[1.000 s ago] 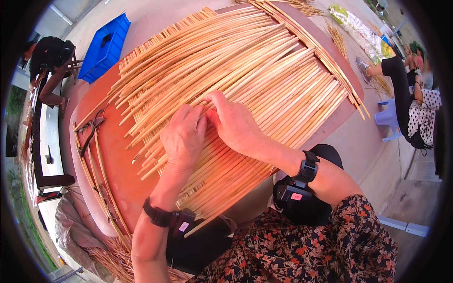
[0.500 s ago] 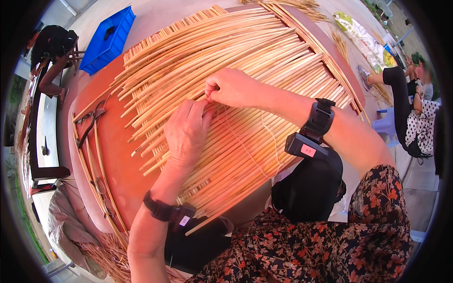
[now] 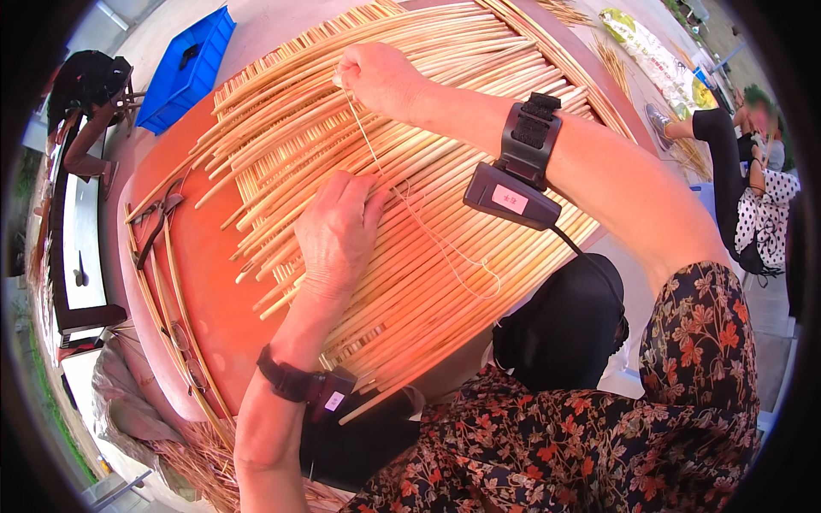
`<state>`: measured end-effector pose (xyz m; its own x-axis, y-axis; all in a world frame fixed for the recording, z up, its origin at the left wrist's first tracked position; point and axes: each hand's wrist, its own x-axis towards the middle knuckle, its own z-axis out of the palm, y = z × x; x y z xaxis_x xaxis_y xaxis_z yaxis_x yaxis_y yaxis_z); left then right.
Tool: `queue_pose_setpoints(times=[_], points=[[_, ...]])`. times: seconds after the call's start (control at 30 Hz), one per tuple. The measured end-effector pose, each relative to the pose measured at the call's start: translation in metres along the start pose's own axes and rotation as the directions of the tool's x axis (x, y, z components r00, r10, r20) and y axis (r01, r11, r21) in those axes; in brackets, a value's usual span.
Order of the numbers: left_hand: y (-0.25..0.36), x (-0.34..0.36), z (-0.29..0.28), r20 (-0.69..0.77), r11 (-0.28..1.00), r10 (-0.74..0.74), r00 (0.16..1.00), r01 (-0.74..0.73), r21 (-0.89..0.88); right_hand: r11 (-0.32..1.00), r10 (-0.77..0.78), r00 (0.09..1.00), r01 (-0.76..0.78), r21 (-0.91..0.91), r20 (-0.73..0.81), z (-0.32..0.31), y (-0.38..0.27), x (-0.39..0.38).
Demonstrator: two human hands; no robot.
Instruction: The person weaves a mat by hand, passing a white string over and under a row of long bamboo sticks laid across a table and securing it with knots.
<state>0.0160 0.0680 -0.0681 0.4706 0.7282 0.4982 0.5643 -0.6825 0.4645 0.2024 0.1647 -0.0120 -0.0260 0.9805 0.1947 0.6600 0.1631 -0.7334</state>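
A mat of long, pale reed-like stalks (image 3: 445, 222) lies across the table, many side by side, over a crosswise layer of similar stalks. My right hand (image 3: 380, 81) is raised over its far part, fingers pinched on a thin white thread (image 3: 364, 132). Taut, the thread runs down to the stalks beside my left fingertips; a slack loop trails over the mat to the right. My left hand (image 3: 333, 231) rests on the mat, thumb and fingers closed together at the stalks. What lies between its fingertips is hidden.
Pliers-like cutters (image 3: 159, 218) and eyeglasses (image 3: 184, 346) lie at the left of the reddish table (image 3: 218, 295) by loose stalks. A blue crate (image 3: 186, 73) stands beyond. People sit far left and right (image 3: 765, 201). A stalk bundle (image 3: 201, 466) lies below left.
My right hand has moved up and away from my left hand, drawing the thread taut between them. My left hand stays nearly in place. The slack loop has shifted on the mat.
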Motion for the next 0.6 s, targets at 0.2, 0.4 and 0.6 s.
queue_pose_setpoints(times=[0.2, 0.4, 0.6], points=[[-0.003, 0.001, -0.001, 0.009, 0.999, -0.026, 1.000, 0.025, 0.030, 0.685, 0.304, 0.912, -0.409, 0.603, 0.274, -0.058, 0.034, 0.024], [-0.003, 0.001, -0.005, 0.050, 0.996, -0.090, 0.995, 0.090, 0.000, 0.878, 0.201, 0.881, 0.032, 0.478, -0.428, -0.204, 0.026, 0.053], [0.000, 0.001, -0.007, 0.052, 0.997, -0.078, 0.996, 0.077, 0.029, 0.970, -0.183, 0.961, 0.210, -0.120, 0.208, -0.138, 0.016, -0.014]])
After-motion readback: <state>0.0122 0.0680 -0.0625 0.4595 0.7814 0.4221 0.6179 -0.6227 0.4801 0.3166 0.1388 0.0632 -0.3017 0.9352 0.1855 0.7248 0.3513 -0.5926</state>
